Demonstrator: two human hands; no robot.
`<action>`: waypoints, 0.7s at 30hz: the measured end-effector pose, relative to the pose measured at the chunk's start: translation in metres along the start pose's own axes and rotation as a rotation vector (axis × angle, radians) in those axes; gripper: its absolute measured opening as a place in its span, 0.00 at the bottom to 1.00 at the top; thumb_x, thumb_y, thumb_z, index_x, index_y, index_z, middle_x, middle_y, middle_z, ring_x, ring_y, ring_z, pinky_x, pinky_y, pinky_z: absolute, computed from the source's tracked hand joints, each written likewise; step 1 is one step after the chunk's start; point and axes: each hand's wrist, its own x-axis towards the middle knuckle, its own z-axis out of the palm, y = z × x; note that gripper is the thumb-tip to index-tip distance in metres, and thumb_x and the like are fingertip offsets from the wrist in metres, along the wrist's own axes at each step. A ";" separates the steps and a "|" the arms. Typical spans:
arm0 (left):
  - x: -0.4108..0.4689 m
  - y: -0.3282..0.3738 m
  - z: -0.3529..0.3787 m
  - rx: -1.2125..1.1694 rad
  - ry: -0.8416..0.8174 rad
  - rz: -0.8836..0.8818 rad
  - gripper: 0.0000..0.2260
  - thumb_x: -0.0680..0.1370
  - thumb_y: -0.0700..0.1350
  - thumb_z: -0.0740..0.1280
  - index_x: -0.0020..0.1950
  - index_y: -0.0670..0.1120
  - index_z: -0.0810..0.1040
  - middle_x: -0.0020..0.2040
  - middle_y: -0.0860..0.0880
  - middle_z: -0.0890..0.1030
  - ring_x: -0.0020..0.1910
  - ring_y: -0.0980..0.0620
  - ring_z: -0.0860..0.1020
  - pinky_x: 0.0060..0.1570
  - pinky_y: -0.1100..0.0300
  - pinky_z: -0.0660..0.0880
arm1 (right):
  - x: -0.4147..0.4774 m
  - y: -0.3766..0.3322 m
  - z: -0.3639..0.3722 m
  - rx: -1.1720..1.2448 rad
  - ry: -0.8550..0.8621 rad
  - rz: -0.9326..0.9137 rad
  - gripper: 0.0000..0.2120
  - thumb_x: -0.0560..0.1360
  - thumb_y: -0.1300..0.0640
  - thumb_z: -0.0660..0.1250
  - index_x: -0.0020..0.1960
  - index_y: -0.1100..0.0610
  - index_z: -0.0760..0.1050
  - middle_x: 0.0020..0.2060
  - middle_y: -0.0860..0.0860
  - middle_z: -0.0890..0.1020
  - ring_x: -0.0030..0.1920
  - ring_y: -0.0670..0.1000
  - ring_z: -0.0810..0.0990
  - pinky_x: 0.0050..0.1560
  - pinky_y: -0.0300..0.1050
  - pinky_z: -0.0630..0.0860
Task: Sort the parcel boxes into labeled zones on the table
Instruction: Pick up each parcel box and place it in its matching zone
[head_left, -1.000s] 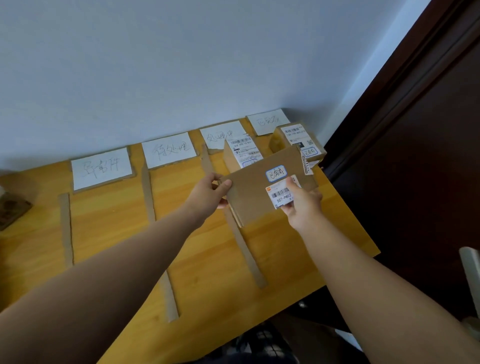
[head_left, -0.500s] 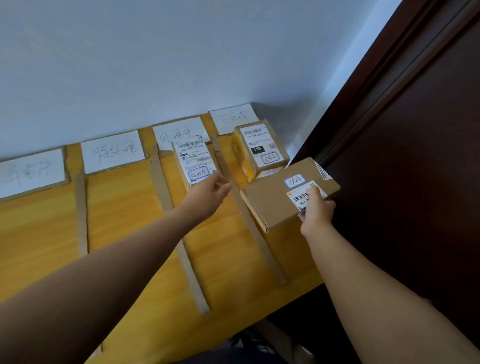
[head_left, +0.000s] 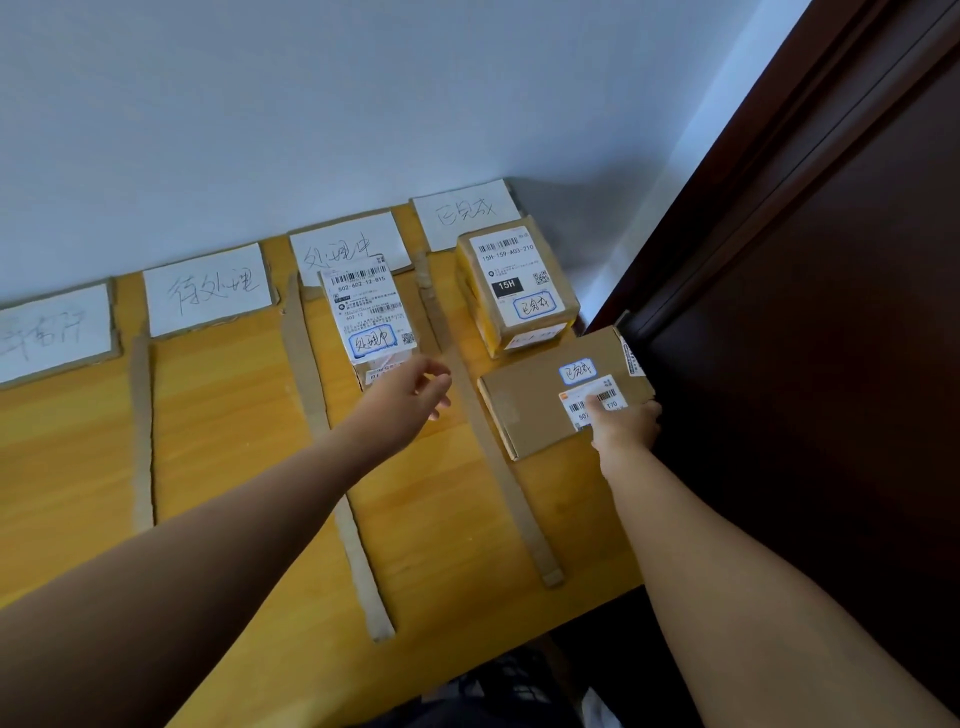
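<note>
The flat brown parcel box (head_left: 550, 400) is seen in the rightmost zone of the table (head_left: 223, 441), either low over the wood or already on it; which of the two cannot be told. It is gripped at its near right corner by the right hand (head_left: 626, 426), with the thumb pressed on the barcode label and the fingers curled round the edge. A blue-ringed handwritten sticker is carried on its top, and the same characters appear to be written on the rightmost zone card (head_left: 467, 213), propped at 12 o'clock against the wall. Between that card and the flat box, just beside its far edge, a yellow-taped box (head_left: 514, 286) with a like sticker is placed.

At 9 o'clock, across a cardboard divider strip (head_left: 524, 519), the left hand (head_left: 410, 400) is held above the table with its fingers loosely apart and nothing in it. At 10 o'clock a white-labelled box (head_left: 366, 322) is stood in the next zone, below the third zone card (head_left: 343, 247). Farther toward 9 o'clock a second card (head_left: 208, 288) and a first card (head_left: 52, 332) are set up.

Two boxes are judged sorted, and the third is nearly so: only its release is wanted. Whether further parcels wait outside the view cannot be told.
</note>
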 end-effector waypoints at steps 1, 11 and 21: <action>0.001 0.001 0.001 0.003 -0.001 -0.003 0.10 0.81 0.48 0.59 0.60 0.46 0.73 0.45 0.51 0.81 0.44 0.54 0.80 0.49 0.55 0.79 | -0.002 0.000 -0.001 -0.102 0.010 -0.050 0.39 0.69 0.54 0.76 0.71 0.60 0.58 0.67 0.63 0.67 0.60 0.63 0.75 0.57 0.60 0.77; 0.009 0.009 -0.007 -0.061 0.040 -0.001 0.09 0.81 0.47 0.59 0.59 0.45 0.74 0.45 0.51 0.80 0.44 0.53 0.80 0.49 0.55 0.77 | -0.022 0.008 -0.015 -0.899 -0.198 -0.477 0.55 0.66 0.37 0.73 0.78 0.59 0.45 0.76 0.57 0.49 0.75 0.60 0.51 0.71 0.56 0.62; -0.002 -0.004 -0.013 -0.069 0.032 -0.065 0.09 0.81 0.46 0.59 0.58 0.45 0.73 0.45 0.50 0.80 0.44 0.51 0.80 0.49 0.54 0.77 | -0.024 0.001 -0.003 -0.856 -0.227 -0.444 0.53 0.68 0.38 0.72 0.79 0.56 0.44 0.77 0.56 0.45 0.75 0.60 0.51 0.65 0.59 0.68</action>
